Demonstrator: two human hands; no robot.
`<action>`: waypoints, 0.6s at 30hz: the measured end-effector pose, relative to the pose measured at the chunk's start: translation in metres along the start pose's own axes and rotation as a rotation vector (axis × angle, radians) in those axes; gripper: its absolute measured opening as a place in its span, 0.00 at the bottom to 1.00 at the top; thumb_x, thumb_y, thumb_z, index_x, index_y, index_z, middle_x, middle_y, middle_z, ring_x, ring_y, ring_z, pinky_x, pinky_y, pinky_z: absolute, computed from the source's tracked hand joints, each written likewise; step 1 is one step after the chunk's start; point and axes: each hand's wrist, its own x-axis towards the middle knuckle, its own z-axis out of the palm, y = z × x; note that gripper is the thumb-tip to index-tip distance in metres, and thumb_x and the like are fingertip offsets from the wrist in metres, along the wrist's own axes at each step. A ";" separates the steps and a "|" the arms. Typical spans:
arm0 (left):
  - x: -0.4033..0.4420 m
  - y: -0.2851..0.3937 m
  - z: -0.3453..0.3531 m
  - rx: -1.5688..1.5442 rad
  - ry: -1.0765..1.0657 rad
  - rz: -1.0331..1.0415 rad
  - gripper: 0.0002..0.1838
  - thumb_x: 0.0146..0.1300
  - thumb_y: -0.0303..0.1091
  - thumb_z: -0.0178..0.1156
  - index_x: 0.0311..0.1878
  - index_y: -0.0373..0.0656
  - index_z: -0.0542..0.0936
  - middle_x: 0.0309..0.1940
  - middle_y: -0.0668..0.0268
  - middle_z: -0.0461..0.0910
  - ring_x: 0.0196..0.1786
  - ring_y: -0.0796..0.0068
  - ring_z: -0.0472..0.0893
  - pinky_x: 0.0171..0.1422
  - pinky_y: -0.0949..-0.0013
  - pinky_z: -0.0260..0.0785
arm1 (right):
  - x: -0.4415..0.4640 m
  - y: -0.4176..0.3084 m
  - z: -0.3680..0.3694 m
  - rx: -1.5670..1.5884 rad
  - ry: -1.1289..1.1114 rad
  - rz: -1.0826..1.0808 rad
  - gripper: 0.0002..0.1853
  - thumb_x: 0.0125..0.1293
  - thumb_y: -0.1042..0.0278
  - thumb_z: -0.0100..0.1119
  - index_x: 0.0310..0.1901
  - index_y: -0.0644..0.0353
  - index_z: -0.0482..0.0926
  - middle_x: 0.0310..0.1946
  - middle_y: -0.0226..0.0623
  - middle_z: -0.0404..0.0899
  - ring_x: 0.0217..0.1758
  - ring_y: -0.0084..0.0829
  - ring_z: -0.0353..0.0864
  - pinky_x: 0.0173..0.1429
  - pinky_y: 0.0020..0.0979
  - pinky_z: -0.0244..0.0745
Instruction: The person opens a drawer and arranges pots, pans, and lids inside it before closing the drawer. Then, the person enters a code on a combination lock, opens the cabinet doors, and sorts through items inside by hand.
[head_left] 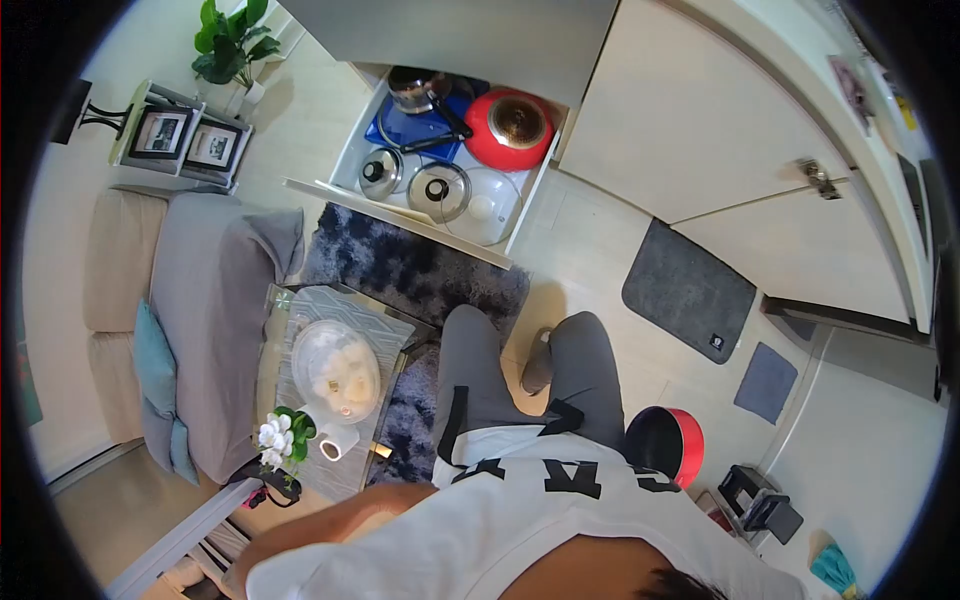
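Pale floor around an open drawer, a red-and-black pan beside the person's right thigh

The pan point(653, 445) is just beyond the right hip, partly covered by the white shirt point(560, 490). It leans: its black inside faces up and toward the left of the view, its red outer wall shows along the right. Its handle is out of sight, so I cannot tell where its long axis runs. The left arm point(340, 520) bends in from the lower left and goes out of sight at the shirt. Neither the left hand nor the right hand can be seen; how far open the fingers are, and what they have hold of, I cannot tell.

Ahead of the knees, the drawer point(345, 190) holds a red pan point(510, 130) turned bottom up, a metal pot point(415, 88) by a blue item point(385, 128), and 2 lids point(381, 173) with black knobs. The pot's black handle slants down and to the right in the view.

A dark shaggy rug point(400, 250) lies below the drawer front. On the person's left, a low table point(270, 345) carries 1 clear-covered oval dish point(338, 372) and white flowers point(275, 440), with a sofa point(215, 320) beyond.
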 end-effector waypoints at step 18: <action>0.043 -0.011 -0.262 0.654 0.240 -0.108 0.08 0.56 0.33 0.60 0.33 0.37 0.79 0.29 0.62 0.81 0.33 0.73 0.81 0.38 0.71 0.74 | 0.195 0.097 0.047 0.139 0.030 -0.268 0.16 0.49 0.81 0.58 0.42 0.60 0.75 0.26 0.27 0.71 0.27 0.20 0.68 0.33 0.24 0.65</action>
